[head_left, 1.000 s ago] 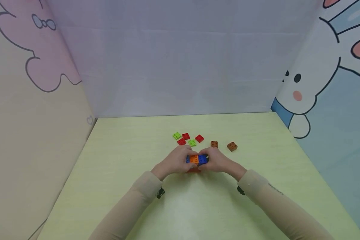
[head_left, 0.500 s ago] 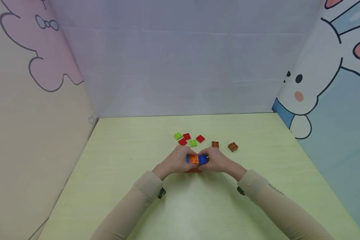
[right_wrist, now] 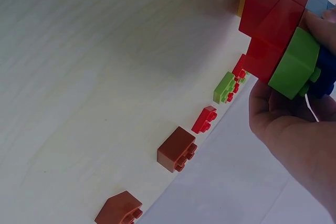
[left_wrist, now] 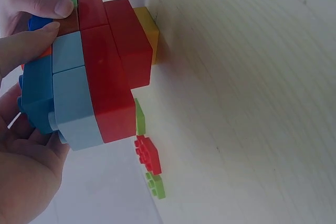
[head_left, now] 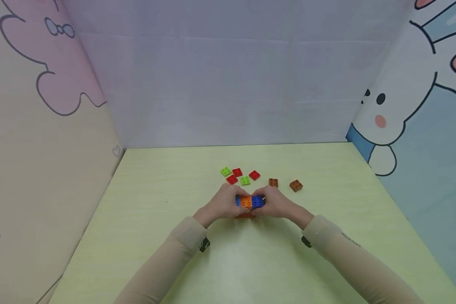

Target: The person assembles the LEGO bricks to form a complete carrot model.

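Observation:
Both hands hold a stacked toy building-block structure [left_wrist: 113,61] between them. My left hand [head_left: 224,202] grips its left side, thumb on the near face and fingers on the far face. My right hand [head_left: 275,203] grips the right side the same way. On top, an orange block [head_left: 245,202] sits beside a blue block [head_left: 257,202]. Lower down are light blue blocks [left_wrist: 76,100] at the left end, a green block [right_wrist: 295,62] at the right end, red blocks [right_wrist: 270,24] beneath, and a yellow block [left_wrist: 148,30] at the bottom. The hands cover parts of the structure.
Beyond the hands on the pale table [head_left: 156,236] lie several loose pieces: red blocks [head_left: 254,175], light green blocks [head_left: 226,171], and two brown ones, one [head_left: 273,182] close behind my right hand and one [head_left: 296,185] farther right. A plain wall cloth [head_left: 228,93] rises behind.

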A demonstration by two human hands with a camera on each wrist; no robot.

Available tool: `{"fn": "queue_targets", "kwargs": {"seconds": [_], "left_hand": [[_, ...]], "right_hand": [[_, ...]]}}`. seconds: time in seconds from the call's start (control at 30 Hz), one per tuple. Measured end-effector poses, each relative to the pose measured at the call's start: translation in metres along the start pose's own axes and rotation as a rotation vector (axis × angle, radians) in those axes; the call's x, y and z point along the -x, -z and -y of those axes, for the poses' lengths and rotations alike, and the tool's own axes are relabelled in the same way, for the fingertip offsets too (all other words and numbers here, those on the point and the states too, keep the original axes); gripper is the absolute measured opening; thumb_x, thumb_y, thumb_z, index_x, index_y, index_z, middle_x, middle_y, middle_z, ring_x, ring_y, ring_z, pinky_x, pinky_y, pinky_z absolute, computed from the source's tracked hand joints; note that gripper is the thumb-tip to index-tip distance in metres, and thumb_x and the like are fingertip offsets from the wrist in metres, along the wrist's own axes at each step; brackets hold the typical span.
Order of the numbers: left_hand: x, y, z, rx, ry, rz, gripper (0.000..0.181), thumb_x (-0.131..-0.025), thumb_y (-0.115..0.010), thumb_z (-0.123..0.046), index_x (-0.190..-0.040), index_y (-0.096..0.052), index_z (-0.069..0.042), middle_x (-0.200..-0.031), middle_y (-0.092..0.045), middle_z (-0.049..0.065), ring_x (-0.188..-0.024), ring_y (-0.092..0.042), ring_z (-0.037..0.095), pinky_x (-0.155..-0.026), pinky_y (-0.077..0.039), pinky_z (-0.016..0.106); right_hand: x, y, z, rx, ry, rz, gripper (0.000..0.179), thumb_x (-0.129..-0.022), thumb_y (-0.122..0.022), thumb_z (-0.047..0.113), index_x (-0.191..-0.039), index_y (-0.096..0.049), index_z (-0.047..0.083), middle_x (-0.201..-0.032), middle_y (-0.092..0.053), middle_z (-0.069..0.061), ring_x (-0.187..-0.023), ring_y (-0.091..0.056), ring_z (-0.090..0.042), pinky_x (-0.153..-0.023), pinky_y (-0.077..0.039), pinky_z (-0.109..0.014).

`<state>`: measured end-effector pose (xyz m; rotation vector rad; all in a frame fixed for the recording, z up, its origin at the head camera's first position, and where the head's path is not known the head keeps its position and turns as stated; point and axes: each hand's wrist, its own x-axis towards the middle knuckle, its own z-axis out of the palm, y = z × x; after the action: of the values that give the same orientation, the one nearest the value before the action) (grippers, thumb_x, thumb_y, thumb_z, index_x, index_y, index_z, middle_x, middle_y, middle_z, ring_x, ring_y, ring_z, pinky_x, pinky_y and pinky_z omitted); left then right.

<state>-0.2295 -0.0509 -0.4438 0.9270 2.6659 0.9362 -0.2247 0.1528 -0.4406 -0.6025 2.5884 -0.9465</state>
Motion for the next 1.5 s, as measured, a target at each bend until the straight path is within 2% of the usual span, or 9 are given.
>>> {"fn": "queue_targets", "kwargs": {"seconds": [0.27,0.6,0.83,1.03,1.23,1.5], "left_hand": [[0.000,-0.002,0.002,0.041,0.044,-0.018,0.029,-0.077,-0.081,-0.031,-0.101,-0.075,-0.017,-0.093,-0.065,-0.014,-0.086,-0.051,0.012,-0.074,-0.042,0.029],[0.001,-0.002,0.002,0.048,0.072,-0.008,0.033,-0.075,-0.082,-0.033,-0.102,-0.073,-0.016,-0.093,-0.064,-0.013,-0.089,-0.050,0.012,-0.077,-0.041,0.031],[0.003,-0.005,0.005,0.069,0.104,-0.030,0.035,-0.074,-0.082,-0.038,-0.103,-0.074,-0.020,-0.092,-0.063,-0.015,-0.089,-0.050,0.013,-0.076,-0.041,0.032],[0.005,-0.010,0.015,0.147,0.115,-0.077,0.037,-0.071,-0.083,-0.044,-0.101,-0.074,-0.022,-0.091,-0.063,-0.014,-0.088,-0.050,0.014,-0.074,-0.044,0.032],[0.007,-0.015,0.023,0.273,0.121,-0.138,0.041,-0.067,-0.085,-0.046,-0.098,-0.075,-0.020,-0.091,-0.064,-0.012,-0.088,-0.053,0.017,-0.074,-0.046,0.034],[0.012,-0.025,0.033,0.411,0.190,-0.196,0.043,-0.064,-0.087,-0.043,-0.096,-0.073,-0.018,-0.093,-0.063,-0.004,-0.087,-0.055,0.020,-0.072,-0.049,0.034]], "right_hand": [[0.001,-0.002,-0.004,-0.042,0.018,-0.019,0.037,-0.073,-0.084,0.022,-0.106,-0.070,0.012,-0.099,-0.064,0.005,-0.090,-0.055,-0.017,-0.081,-0.047,-0.036],[0.001,-0.009,-0.014,-0.138,-0.013,-0.043,0.038,-0.073,-0.084,0.029,-0.105,-0.070,0.015,-0.097,-0.063,0.005,-0.090,-0.053,-0.019,-0.079,-0.046,-0.036],[0.004,-0.014,-0.020,-0.171,-0.037,-0.095,0.041,-0.072,-0.085,0.030,-0.107,-0.070,0.016,-0.099,-0.063,0.006,-0.091,-0.054,-0.019,-0.082,-0.045,-0.037],[0.006,-0.016,-0.023,-0.184,-0.040,-0.108,0.042,-0.073,-0.085,0.029,-0.109,-0.070,0.015,-0.099,-0.062,0.005,-0.090,-0.053,-0.018,-0.080,-0.045,-0.035],[0.006,-0.015,-0.023,-0.181,-0.041,-0.106,0.042,-0.073,-0.084,0.030,-0.110,-0.070,0.015,-0.100,-0.063,0.005,-0.091,-0.053,-0.018,-0.081,-0.045,-0.036],[0.006,-0.014,-0.024,-0.177,-0.019,-0.103,0.046,-0.073,-0.084,0.032,-0.113,-0.069,0.015,-0.104,-0.063,0.006,-0.093,-0.053,-0.018,-0.083,-0.045,-0.037]]}}
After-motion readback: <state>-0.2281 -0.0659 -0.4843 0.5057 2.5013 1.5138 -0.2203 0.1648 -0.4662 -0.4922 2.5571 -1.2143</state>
